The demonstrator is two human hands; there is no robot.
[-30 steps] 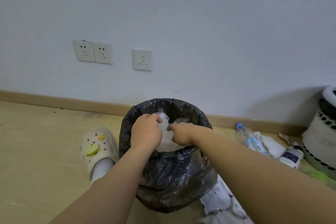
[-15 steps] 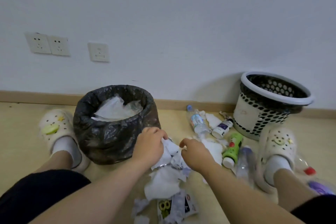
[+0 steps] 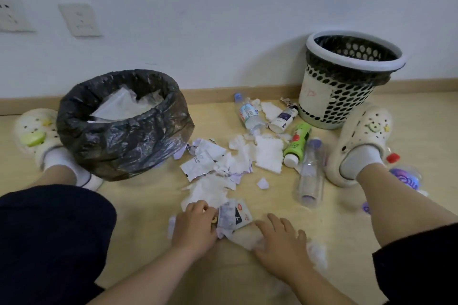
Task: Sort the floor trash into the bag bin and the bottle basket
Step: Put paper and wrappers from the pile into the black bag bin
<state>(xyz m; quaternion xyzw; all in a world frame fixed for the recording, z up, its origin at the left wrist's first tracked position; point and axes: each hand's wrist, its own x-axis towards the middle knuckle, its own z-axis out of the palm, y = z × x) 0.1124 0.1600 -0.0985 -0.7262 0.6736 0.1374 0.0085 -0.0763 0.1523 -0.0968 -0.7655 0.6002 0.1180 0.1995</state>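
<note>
The bag bin (image 3: 116,141), lined with a black bag and holding white plastic, stands on the floor at the left. At the right by the wall is the perforated white bottle basket (image 3: 322,96). Between them lie torn paper and tissue scraps (image 3: 269,153) and several bottles: a clear water bottle (image 3: 247,114), a small white bottle (image 3: 283,119), a green bottle (image 3: 297,143) and a clear empty bottle (image 3: 311,176). My left hand (image 3: 195,226) grips the edge of a printed wrapper (image 3: 234,214) low in front of me. My right hand (image 3: 282,245) rests with spread fingers on white tissue (image 3: 247,239).
My feet in cream clogs flank the mess, the left foot (image 3: 34,134) beside the bin and the right foot (image 3: 359,141) next to the basket. A purple-labelled bottle (image 3: 405,178) and a red cap (image 3: 392,157) lie behind the right foot. Wall sockets (image 3: 79,20) sit above.
My hands have left the bin's opening, where they pushed trash in, and come down to the scraps nearest me. The left hand has taken hold of the printed wrapper.
</note>
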